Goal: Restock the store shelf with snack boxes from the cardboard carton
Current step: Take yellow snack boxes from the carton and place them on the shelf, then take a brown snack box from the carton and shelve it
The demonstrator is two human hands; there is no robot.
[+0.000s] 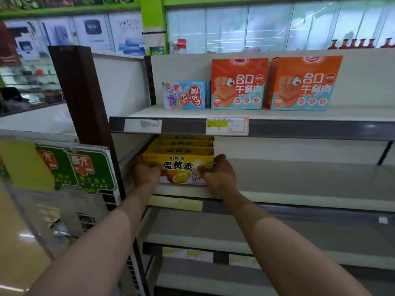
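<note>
While both hands grip the yellow snack box [181,167] at its ends, left hand [147,171], right hand [218,173] | step: seating it on the middle shelf [299,195] | next: slide it back, release.

I saw a green band [70,9] running along the top of the back wall above pale posters [128,33]. A dark brown post [79,92] stood left, and glossy floor [23,238] reflected overhead light.
</note>
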